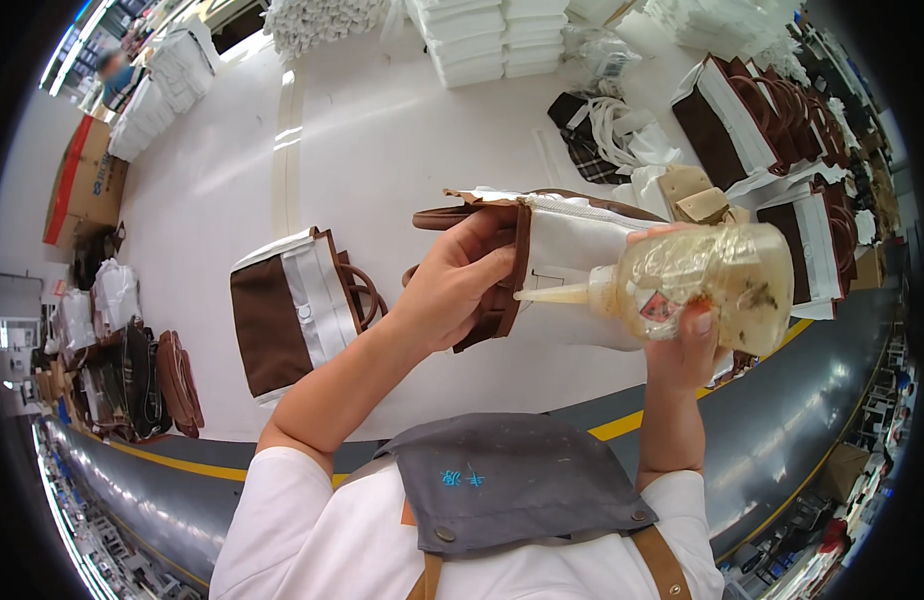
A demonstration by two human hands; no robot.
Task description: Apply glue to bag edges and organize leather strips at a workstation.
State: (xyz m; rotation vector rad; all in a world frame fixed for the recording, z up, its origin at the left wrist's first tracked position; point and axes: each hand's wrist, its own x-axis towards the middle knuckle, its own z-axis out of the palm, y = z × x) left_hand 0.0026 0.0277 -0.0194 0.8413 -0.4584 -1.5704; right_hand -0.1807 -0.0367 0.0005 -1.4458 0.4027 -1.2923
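My right hand (682, 358) is closed round a translucent, yellowish squeeze bottle (642, 280), held on its side. The bottle's thin nozzle (557, 295) points left and its tip is close to the brown edge of a white and brown handbag (572, 232). That bag lies in front of me, partly behind the bottle, with brown handles at its left end. Bent fingers of my left hand (457, 275) grip the bag's brown edge near the handles; the fingertips are partly hidden inside it. I cannot tell whether any liquid leaves the tip.
Left of my hands lies another brown and white handbag (269, 330). More such bags (727, 125) stand in rows at the right. White stacks (467, 40) line the far side of the pale table (372, 130). A cardboard box (85, 185) stands far left.
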